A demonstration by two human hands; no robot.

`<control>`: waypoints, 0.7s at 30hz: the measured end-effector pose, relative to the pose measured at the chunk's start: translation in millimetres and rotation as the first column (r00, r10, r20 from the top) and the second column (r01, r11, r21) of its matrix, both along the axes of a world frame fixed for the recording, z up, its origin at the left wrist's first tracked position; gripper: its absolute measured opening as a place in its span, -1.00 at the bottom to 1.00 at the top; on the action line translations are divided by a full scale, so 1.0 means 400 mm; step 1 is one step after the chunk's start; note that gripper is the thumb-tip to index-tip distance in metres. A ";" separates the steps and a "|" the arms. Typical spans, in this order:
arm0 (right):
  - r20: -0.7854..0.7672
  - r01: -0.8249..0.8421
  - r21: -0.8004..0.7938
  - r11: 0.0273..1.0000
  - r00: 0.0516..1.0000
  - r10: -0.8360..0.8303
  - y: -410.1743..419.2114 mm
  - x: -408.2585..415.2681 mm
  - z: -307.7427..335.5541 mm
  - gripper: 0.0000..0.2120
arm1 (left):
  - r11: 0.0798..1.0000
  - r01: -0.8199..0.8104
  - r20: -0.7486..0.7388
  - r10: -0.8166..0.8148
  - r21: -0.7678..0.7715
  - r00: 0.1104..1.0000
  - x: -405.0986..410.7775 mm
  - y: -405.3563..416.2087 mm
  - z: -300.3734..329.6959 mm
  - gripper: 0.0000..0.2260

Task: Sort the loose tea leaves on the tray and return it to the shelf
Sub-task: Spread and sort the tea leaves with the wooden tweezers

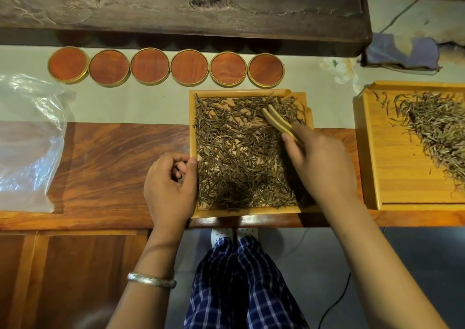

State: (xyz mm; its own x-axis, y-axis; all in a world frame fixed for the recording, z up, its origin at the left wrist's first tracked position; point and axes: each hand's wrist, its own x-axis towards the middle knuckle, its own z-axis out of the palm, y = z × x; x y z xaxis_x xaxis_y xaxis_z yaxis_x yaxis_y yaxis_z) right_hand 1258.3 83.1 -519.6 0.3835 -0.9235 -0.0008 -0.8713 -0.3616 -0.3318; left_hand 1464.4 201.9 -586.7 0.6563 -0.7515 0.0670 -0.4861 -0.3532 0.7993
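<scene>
A square wooden tray lies in front of me on the table, covered with dark loose tea leaves. My right hand grips bamboo tongs whose tips rest among the leaves near the tray's far right corner. My left hand curls against the tray's left rim, thumb on the edge, fingers bent.
A second wooden tray with paler leaves sits to the right. Several round red-topped coasters line the far side. A clear plastic bag lies at the left. A dark wooden slab runs along the back.
</scene>
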 end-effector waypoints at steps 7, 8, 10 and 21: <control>-0.019 0.032 -0.003 0.999 0.999 -0.032 -0.013 -0.024 0.004 -0.69 | 1.000 -0.006 -0.012 0.006 -0.002 1.000 -0.001 0.000 0.001 -0.90; -0.028 0.020 0.015 1.000 0.999 -0.019 -0.010 -0.022 0.003 -0.69 | 1.000 -0.001 -0.007 0.001 -0.005 1.000 -0.001 0.000 0.001 -0.89; -0.022 -0.001 0.024 1.000 1.000 0.002 0.002 -0.018 0.004 -0.70 | 1.000 0.002 -0.001 -0.002 -0.007 1.000 0.001 0.001 0.000 -0.88; -0.017 -0.095 0.097 0.991 0.995 0.097 0.098 -0.018 0.022 -0.71 | 1.000 0.000 -0.007 0.000 -0.004 1.000 -0.001 0.001 0.003 -0.89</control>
